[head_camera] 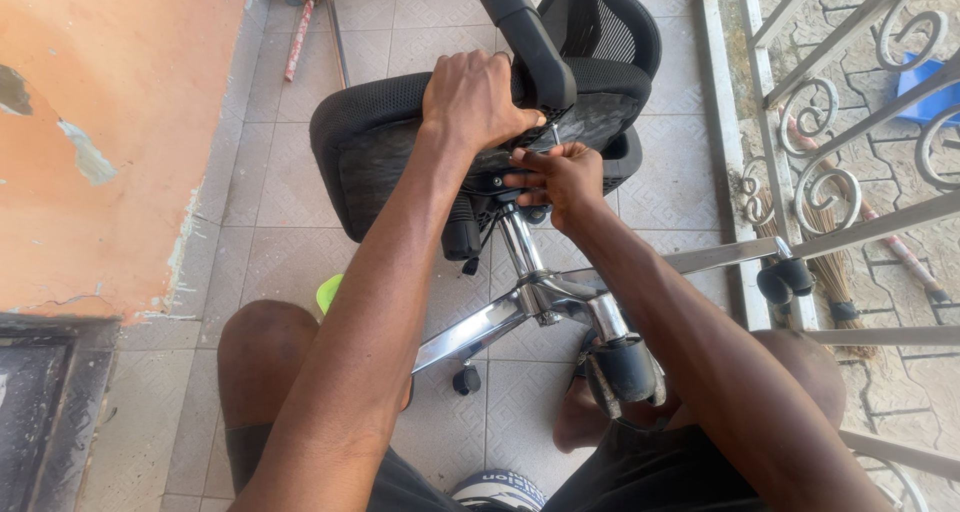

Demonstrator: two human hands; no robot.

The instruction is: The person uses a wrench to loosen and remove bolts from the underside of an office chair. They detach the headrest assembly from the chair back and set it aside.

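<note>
A black mesh office chair (380,142) lies tipped on its side on the tiled floor, its underside facing me. My left hand (475,97) grips the seat's edge beside the black armrest bar (525,32). My right hand (560,177) pinches a small metal part, too small to identify, at the mechanism under the seat, just above the chrome gas column (520,242). The chrome star base (520,307) with black castors (625,367) reaches toward my knees.
A peeling orange wall (110,132) stands on the left. A white metal railing with scrollwork (850,172) runs along the right, with brooms (830,252) behind it. A green object (328,292) peeks from behind my left knee. A stick (298,37) lies on the floor at the back.
</note>
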